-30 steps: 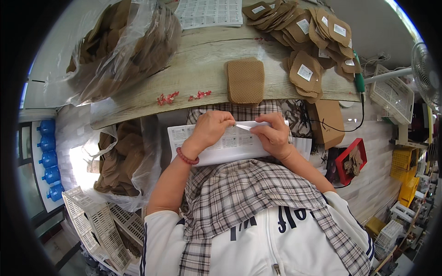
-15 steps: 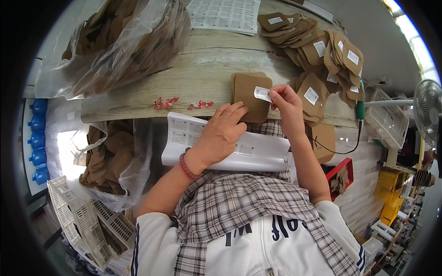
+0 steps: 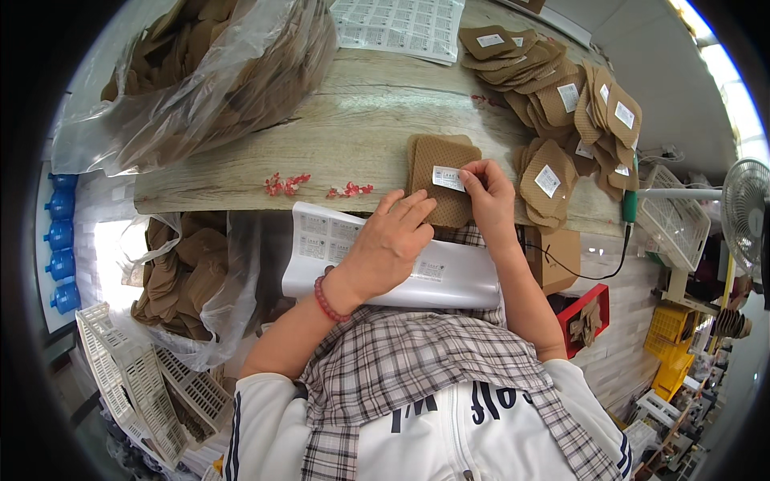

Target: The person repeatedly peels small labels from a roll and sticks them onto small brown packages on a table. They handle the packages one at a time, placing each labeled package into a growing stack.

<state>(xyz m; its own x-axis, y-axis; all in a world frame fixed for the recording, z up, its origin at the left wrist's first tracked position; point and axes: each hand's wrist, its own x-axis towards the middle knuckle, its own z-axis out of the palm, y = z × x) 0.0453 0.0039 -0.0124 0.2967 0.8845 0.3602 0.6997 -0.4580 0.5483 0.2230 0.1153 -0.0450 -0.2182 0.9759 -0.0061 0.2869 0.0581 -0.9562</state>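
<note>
A small stack of brown textured pads [image 3: 443, 152] with rounded corners lies at the table's near edge, in front of me. My right hand [image 3: 492, 200] pinches the right end of a white printed sticker [image 3: 447, 178] between thumb and fingertips. The sticker lies over the middle of the top pad; whether all of it touches the pad, I cannot tell. At the stack's lower left, the fingertips of my left hand [image 3: 383, 250] rest with fingers stretched out. Beneath that hand, a curved white sticker sheet [image 3: 321, 239] lies across my lap, partly covered by my wrist.
Several stickered pads [image 3: 553, 180] are heaped on the right. A large clear bag of brown pieces [image 3: 233, 88] fills the far left; another bag [image 3: 188, 280] hangs below. More sticker sheets [image 3: 401, 28] lie at the back. A green-handled tool [image 3: 630, 206] with a cable is at the right edge.
My right hand has moved slightly left and down, bringing the sticker from the pad's right side to its middle. My left hand stays at the stack's lower left.
</note>
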